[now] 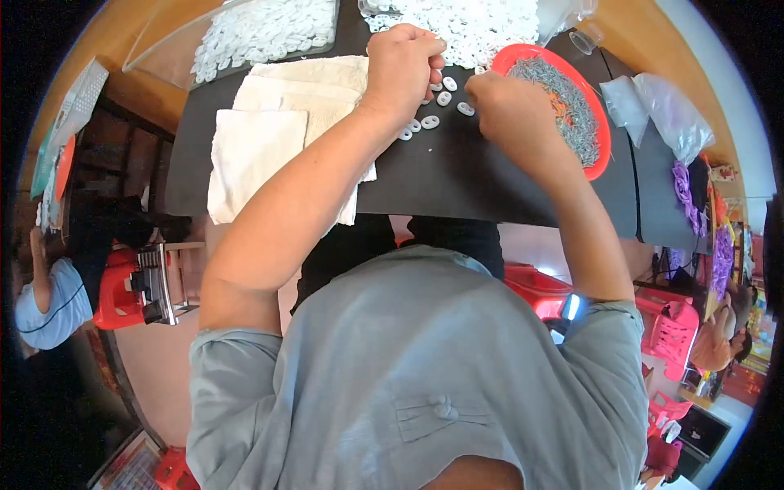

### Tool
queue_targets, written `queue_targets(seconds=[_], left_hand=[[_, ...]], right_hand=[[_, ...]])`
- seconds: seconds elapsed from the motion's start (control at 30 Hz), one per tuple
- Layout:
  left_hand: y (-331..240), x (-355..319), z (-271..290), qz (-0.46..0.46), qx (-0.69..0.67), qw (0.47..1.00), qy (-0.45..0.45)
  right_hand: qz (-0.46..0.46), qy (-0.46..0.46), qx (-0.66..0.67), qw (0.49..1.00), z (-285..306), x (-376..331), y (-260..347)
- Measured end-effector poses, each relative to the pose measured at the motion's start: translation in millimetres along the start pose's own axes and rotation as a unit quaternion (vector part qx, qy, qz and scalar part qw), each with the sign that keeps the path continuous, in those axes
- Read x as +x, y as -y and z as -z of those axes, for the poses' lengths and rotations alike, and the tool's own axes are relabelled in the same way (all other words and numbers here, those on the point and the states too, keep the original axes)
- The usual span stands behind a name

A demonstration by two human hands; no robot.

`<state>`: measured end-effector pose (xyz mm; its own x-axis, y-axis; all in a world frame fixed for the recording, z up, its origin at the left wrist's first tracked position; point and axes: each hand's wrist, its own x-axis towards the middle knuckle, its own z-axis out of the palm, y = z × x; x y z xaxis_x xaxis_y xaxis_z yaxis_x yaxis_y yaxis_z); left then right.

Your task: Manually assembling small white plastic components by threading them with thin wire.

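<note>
My left hand (pixel 402 67) hovers with fingers curled over a black mat (pixel 457 175), its fingertips among a few small white oval plastic parts (pixel 430 122) lying loose there. What it pinches is hidden. My right hand (pixel 510 110) is curled beside it, next to one white part (pixel 465 108); whether it holds anything cannot be made out. Just right of that hand stands a red plate (pixel 600 159) heaped with small grey metal pieces (pixel 563 102). A large pile of white parts (pixel 478 24) lies behind both hands.
Folded white cloths (pixel 261 139) cover the mat's left part. A clear tray of more white parts (pixel 261 33) sits at the back left. Clear plastic bags (pixel 665 110) and purple items (pixel 684 192) lie at the right. Other people sit at the left and right, beside red plastic stools (pixel 674 335).
</note>
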<state>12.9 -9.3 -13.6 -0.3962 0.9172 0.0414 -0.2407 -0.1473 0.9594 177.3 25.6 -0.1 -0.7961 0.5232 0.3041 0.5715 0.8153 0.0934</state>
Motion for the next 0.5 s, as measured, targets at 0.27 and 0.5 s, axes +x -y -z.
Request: queue_targets(seconds=[0.27, 0.5], left_hand=[[-0.6, -2.2, 1.0, 0.001, -0.016, 1.000, 0.014], [-2.6, -1.9, 0.9, 0.015, -0.022, 0.999, 0.027]], right_hand=[[0.031, 0.025, -0.081, 0.996, -4.5, 3.5, 17.4], [0.015, 0.044, -0.095, 0.994, -7.6, -0.9, 30.4]])
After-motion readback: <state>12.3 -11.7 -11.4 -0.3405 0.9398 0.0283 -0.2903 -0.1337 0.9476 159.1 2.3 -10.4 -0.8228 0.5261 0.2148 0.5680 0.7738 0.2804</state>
